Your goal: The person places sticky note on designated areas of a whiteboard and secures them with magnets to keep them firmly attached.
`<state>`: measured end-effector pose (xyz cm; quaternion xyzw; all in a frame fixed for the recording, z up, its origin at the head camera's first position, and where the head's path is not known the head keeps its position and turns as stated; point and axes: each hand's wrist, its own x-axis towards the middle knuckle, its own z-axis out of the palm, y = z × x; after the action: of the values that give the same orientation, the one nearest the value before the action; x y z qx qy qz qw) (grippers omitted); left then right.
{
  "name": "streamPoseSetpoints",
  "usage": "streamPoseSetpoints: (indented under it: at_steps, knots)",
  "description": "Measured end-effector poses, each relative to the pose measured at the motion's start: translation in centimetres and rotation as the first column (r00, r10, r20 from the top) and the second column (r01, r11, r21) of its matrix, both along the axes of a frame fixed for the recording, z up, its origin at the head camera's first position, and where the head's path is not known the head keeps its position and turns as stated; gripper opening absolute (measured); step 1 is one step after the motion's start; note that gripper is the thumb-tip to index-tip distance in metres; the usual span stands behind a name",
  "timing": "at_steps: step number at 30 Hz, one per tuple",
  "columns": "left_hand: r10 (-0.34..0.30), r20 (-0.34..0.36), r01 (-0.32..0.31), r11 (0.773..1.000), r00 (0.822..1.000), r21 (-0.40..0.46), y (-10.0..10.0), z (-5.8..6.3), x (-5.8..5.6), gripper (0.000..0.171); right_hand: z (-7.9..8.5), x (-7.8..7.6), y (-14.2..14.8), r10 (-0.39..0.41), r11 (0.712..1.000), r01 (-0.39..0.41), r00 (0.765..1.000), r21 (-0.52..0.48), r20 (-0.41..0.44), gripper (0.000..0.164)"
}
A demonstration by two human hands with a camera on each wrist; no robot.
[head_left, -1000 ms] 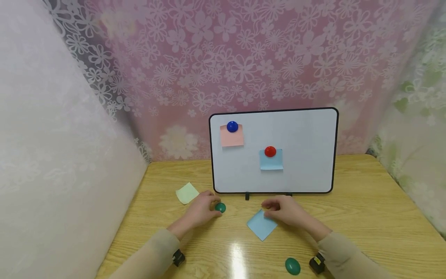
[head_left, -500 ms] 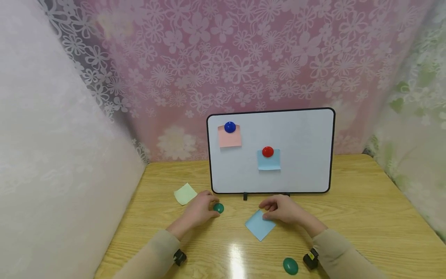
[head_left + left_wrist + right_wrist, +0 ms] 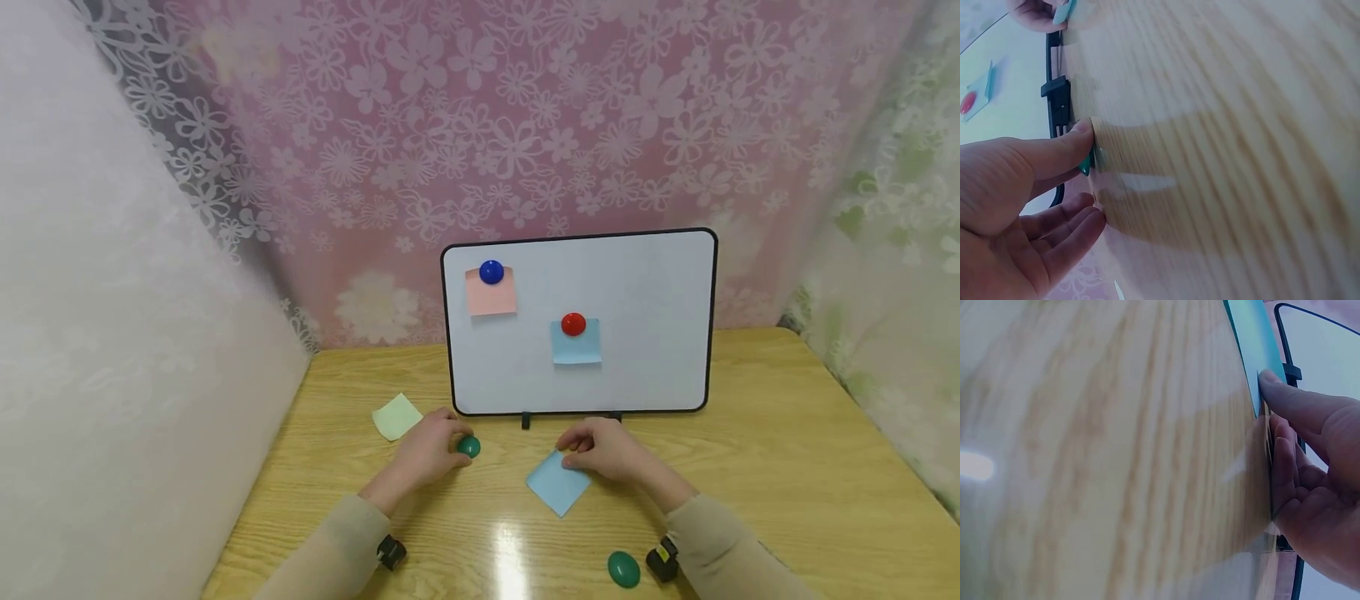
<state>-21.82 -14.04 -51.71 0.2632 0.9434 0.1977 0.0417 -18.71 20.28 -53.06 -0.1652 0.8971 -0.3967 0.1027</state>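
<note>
In the head view my left hand (image 3: 427, 450) reaches around a green round magnet (image 3: 468, 447) on the table, thumb on the near side and fingers on the far side. A gap shows between thumb and fingers in the left wrist view, where the green magnet (image 3: 1086, 164) is partly hidden behind the thumb. My right hand (image 3: 611, 450) is at the upper corner of a blue sticky note (image 3: 558, 485) lying on the table. Its thumb lies on the blue note (image 3: 1260, 337) in the right wrist view, with the other fingers curled below.
A whiteboard (image 3: 652, 333) stands behind the hands, bearing a pink note (image 3: 491, 300) under a blue magnet (image 3: 491, 272) and a blue note (image 3: 576, 348) under a red magnet (image 3: 573, 324). A pale green note (image 3: 395, 417) lies left, another green magnet (image 3: 624, 569) near the front.
Both hands stay in nearly the same place at the green magnet and the blue note. The whole head view shifts slightly left.
</note>
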Motion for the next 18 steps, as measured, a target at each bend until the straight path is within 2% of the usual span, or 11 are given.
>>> streamPoseSetpoints:
  at_steps: [11,18]
  knots:
    - [0.022,0.0,-0.022,0.999,1.0,-0.032,0.08,-0.03,0.05,0.035,0.45,0.1,-0.47,0.029,1.0,-0.029,1.0,0.0,-0.004,0.022]
    - [0.014,-0.02,-0.015,0.998,1.0,-0.057,0.27,-0.15,0.0,0.034,0.38,0.1,-0.39,0.015,1.0,-0.014,1.0,0.015,-0.007,0.019]
